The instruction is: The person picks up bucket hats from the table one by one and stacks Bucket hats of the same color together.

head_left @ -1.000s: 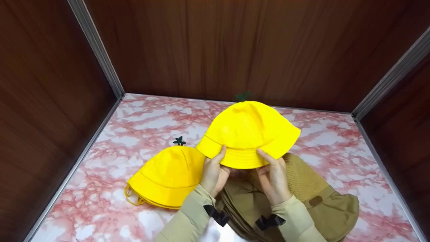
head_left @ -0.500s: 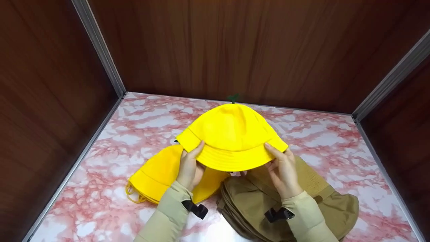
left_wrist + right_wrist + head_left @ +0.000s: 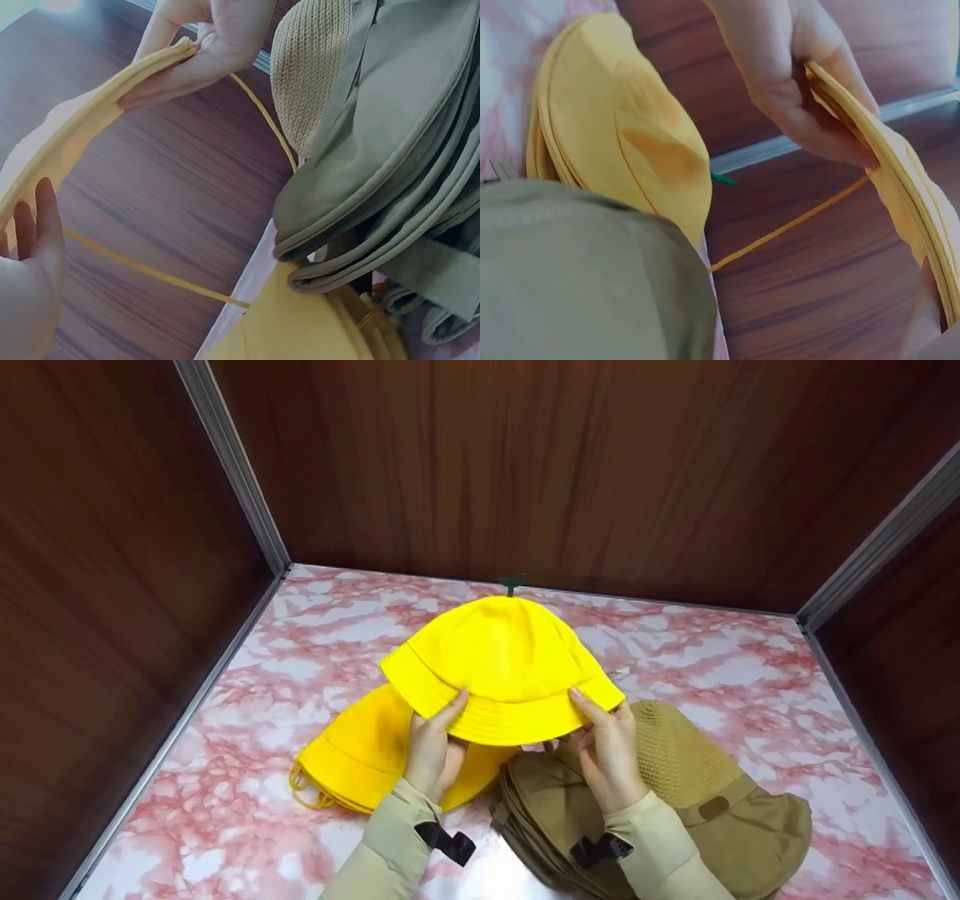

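Observation:
A bright yellow bucket hat (image 3: 502, 660) with a small green sprout on its crown is held up above the table. My left hand (image 3: 436, 746) pinches its brim on the left, thumb on the front face and fingers behind. On the right side of the brim, my right hand (image 3: 609, 750) pinches it the same way. Both wrist views show the brim (image 3: 97, 97) edge-on between the hands, with a yellow cord (image 3: 787, 226) hanging from it. Behind and below the left hand lie several stacked yellow hats (image 3: 352, 750), partly covered by the held one.
Several olive-brown hats (image 3: 765, 840) with long cloth flaps lie stacked at the right, one with a woven crown (image 3: 671, 750). The pink-and-white marbled table (image 3: 217, 780) is bounded by dark wood panels (image 3: 525, 472) with metal corner strips.
The held yellow hat has moved left and slightly down, so it now covers more of the stacked yellow hats. Both hands have moved left with it, keeping hold of the brim.

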A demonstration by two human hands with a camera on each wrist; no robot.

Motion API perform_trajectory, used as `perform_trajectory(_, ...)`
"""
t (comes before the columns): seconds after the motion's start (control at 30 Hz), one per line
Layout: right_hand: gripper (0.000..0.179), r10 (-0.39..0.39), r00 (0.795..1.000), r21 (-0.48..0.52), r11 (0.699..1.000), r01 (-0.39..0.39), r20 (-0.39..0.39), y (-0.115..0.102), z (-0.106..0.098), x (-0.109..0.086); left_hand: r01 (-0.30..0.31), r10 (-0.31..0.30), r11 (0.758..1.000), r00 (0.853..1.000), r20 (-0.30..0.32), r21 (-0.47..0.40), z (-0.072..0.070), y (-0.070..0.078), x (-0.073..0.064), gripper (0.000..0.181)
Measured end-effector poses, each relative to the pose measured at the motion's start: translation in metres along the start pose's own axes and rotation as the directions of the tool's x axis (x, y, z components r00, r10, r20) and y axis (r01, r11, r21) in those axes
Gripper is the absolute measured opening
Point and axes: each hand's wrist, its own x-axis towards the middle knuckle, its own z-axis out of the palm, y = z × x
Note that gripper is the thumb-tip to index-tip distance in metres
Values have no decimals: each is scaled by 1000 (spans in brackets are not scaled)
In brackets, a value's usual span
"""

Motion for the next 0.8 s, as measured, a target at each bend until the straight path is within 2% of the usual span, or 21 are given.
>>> perform_trajectory(0.17,34,7,1000,2,1000,-7,-1,6,3,-4,-3,2,1000,1000,-2,-10,-4,-3,-4,36)
perform_trajectory(0.33,32,33,999,-27,999,-32,39,5,3,-6,-26,27,1000,999,-22,14,-11,2,-9,41)
perform_trajectory(0.57,24,66,992,-125,991,-52,107,-12,5,-3,-45,48,995,998,-34,83,-15,29,-12,31)
perform_trajectory(0.7,12,20,990,-172,985,4,140,-23,8,-1,-74,79,989,996,-35,130,-19,49,-15,29)
perform_trajectory(0.8,11,-7,987,-243,969,47,163,-27,11,-1,-103,114,983,991,-64,152,-26,63,-16,30)
